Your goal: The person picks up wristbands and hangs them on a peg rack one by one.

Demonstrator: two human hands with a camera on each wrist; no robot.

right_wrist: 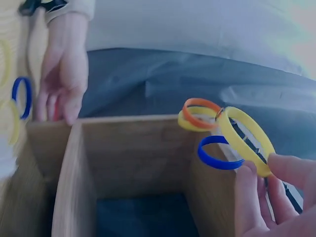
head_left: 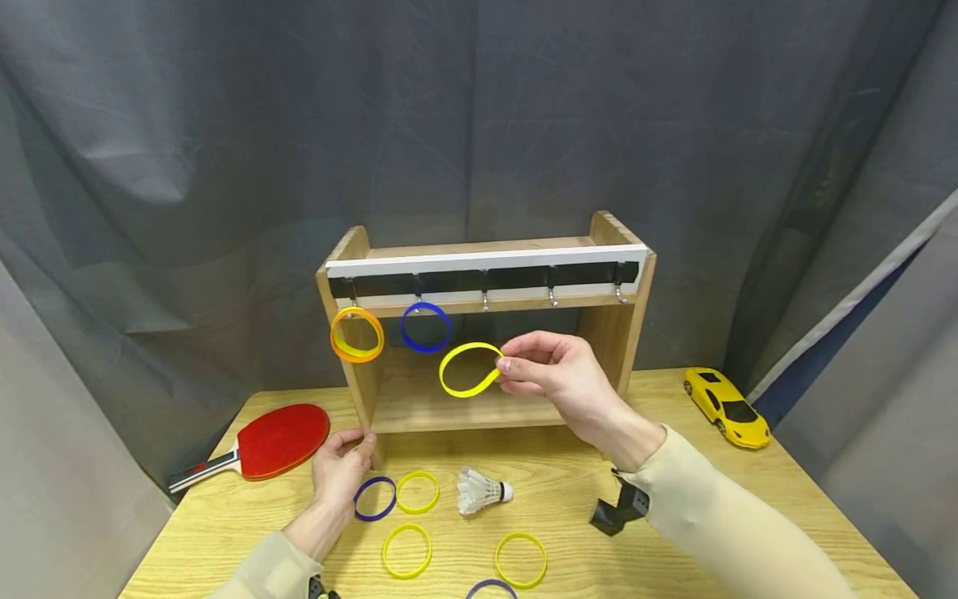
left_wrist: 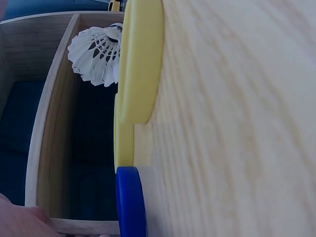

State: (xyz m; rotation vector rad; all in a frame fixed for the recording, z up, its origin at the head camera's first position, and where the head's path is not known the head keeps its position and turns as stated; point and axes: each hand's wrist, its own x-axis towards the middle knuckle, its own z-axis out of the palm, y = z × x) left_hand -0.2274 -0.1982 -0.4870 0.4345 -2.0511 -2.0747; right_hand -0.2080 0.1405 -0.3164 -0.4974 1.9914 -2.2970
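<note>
Between thumb and fingers, my right hand (head_left: 561, 378) pinches a yellow wristband (head_left: 470, 369) in front of the wooden shelf (head_left: 479, 416), below its row of hooks. In the right wrist view that yellow band (right_wrist: 244, 138) appears close to the hanging ones. My left hand (head_left: 340, 470) holds the shelf's lower left corner. From the leftmost hook hang an orange band (head_left: 358, 358) and a yellow one. A blue wristband (head_left: 426, 328) hangs from the second hook. The other hooks (head_left: 552, 297) carry no bands.
Several yellow bands (head_left: 407, 551) and blue bands (head_left: 375, 499) lie on the table in front, around a shuttlecock (head_left: 481, 491). A red table-tennis paddle (head_left: 284, 441) lies left of the shelf. A yellow toy car (head_left: 726, 408) stands at the right.
</note>
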